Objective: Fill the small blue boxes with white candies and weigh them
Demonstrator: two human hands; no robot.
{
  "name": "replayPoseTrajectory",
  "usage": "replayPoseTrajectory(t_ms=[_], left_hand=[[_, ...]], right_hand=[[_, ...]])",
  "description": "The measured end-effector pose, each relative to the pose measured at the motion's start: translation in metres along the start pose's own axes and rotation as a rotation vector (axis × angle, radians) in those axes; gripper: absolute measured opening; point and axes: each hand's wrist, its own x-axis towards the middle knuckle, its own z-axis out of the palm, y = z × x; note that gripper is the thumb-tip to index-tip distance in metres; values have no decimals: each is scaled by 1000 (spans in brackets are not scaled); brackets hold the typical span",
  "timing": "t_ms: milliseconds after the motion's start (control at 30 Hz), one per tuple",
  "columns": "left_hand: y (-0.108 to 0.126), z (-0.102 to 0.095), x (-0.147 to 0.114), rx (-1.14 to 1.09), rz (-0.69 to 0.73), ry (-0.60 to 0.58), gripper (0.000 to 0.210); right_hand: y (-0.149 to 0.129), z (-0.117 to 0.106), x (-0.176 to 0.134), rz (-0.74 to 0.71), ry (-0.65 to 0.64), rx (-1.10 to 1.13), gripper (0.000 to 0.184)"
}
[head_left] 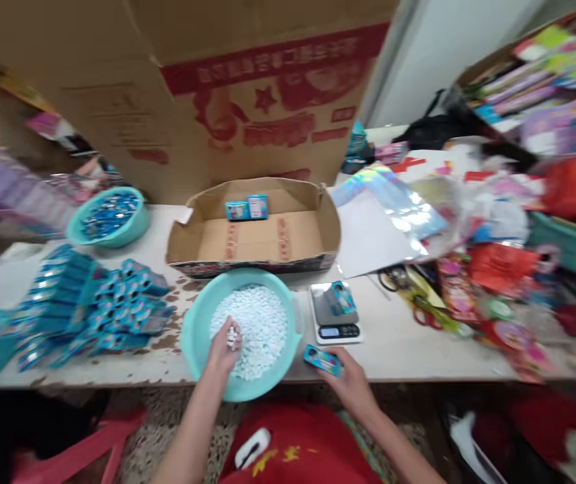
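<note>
My left hand (pixel 226 346) is over the turquoise basin (pixel 193 356), its fingers curled round some small white pellets (pixel 233 334). A heap of the same white pellets (pixel 262 326) covers the basin's floor. My right hand (pixel 351 380) grips a small blue box (pixel 322 361) by one end, just right of the basin, at the table's front edge. Behind that hand stands a digital scale (pixel 339 333) with another small blue carton (pixel 341 299) on its plate. The pellets are too small to tell what kind they are.
A low cardboard tray (pixel 252 269) behind the basin holds two small blue boxes (pixel 246 208). Many blue cartons (pixel 126 302) are stacked at left, below a bowl of blue packets (pixel 109 216). Scissors (pixel 426 317) and blurred wrappers clutter the right. A large cardboard box (pixel 247 87) rises behind.
</note>
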Motion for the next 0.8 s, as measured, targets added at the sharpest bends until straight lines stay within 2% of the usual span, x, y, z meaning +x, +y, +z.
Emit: replayPoseTrajectory(t_ms=[100, 167, 233, 333, 400, 500, 567, 667, 800], left_hand=[[-3, 6, 3, 1, -12, -57, 22], [-5, 7, 2, -33, -14, -102, 21], [-6, 8, 2, -90, 13, -141, 25], [-6, 13, 5, -130, 53, -129, 35], [-8, 18, 9, -102, 33, -73, 38], [-10, 28, 10, -75, 16, -51, 39], [-8, 38, 3, -102, 64, -93, 42], [2, 60, -23, -141, 178, -199, 49], [15, 98, -69, -192, 401, -326, 51]], right_hand=[[11, 11, 6, -93, 42, -82, 27], [13, 8, 7, -175, 107, -153, 40], [11, -2, 11, -215, 237, -208, 56], [12, -23, 38, -158, 492, -246, 69], [15, -35, 67, -90, 547, -223, 73], [8, -49, 104, 18, 452, -87, 56], [-12, -57, 113, -4, 430, -16, 44], [-59, -59, 102, -213, 397, -31, 35], [-107, -32, 75, -469, 43, -116, 31]])
